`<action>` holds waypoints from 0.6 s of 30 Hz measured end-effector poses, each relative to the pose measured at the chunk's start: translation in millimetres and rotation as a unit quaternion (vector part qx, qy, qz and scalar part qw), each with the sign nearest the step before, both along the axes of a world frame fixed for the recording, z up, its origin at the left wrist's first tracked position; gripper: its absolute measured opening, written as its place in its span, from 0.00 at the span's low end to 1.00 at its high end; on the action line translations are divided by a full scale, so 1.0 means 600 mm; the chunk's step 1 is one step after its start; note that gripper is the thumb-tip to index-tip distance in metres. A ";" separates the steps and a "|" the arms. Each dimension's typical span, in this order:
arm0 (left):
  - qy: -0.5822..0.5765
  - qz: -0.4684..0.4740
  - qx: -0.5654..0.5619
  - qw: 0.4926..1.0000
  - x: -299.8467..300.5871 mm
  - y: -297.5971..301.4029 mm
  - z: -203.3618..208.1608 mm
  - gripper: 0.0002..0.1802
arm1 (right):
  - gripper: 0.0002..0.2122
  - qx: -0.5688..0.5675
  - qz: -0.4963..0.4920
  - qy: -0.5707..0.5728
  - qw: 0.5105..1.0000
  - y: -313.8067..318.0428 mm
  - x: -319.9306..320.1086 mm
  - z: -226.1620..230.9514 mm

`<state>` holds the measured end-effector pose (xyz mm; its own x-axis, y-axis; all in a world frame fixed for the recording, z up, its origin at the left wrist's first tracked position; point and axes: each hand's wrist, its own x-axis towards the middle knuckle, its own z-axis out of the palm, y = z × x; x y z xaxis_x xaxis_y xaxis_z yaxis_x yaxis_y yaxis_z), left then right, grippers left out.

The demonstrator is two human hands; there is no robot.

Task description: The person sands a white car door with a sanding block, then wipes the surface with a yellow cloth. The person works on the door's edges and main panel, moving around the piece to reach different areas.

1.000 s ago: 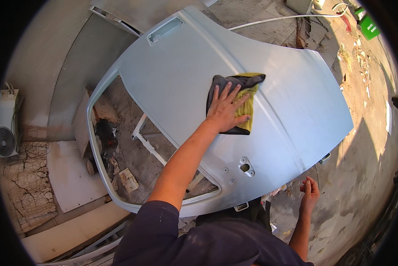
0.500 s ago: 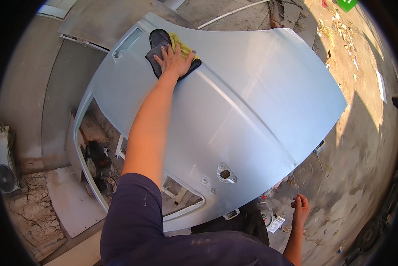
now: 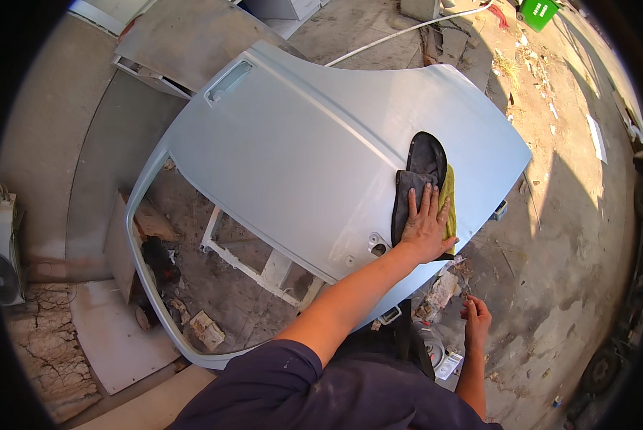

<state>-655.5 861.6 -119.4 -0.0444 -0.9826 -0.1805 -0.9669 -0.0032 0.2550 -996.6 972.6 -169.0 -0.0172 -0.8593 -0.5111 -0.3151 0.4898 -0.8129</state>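
A pale silver-blue car door (image 3: 314, 158) lies outer side up in front of me, its window opening toward the lower left. My left hand (image 3: 427, 226) rests flat with fingers spread on a folded cloth (image 3: 426, 158), dark grey with black edging and a yellow-green side. The cloth lies on the door's right part, beyond the raised crease and beside a small hole (image 3: 377, 245). Off the door at the lower right hangs my right hand (image 3: 477, 321), its fingers curled toward the thumb. Anything inside that hand is too small or hidden to make out.
Under the window opening stands a white frame (image 3: 253, 269). Debris and a round can-like thing (image 3: 432, 350) lie by the door's near right edge. A grey panel (image 3: 192, 39) sits behind the door at the left, and a green bin (image 3: 536, 14) stands far right.
My left hand and the cloth have moved from the door's far left, near the handle recess, across to its right side, nearer to me. My right hand stays beside the door, its fingers curled.
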 end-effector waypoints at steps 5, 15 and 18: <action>-0.013 -0.185 -0.045 0.982 -0.024 0.111 -0.015 0.49 | 0.13 -0.021 0.009 0.008 1.000 0.063 -0.024 -0.006; 0.058 -0.127 -0.055 0.989 0.136 0.389 -0.012 0.38 | 0.13 -0.008 0.047 0.022 0.999 0.149 0.037 0.004; -0.003 -0.032 -0.071 0.997 0.233 0.400 -0.012 0.38 | 0.13 -0.014 0.052 0.024 0.998 0.174 0.027 -0.005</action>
<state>-515.7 1101.9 -126.6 -0.1073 -0.9934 -0.0403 -0.9653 0.0943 0.2436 -980.5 1076.9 -171.7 0.0494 -0.8714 -0.4881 -0.4021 0.4300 -0.8083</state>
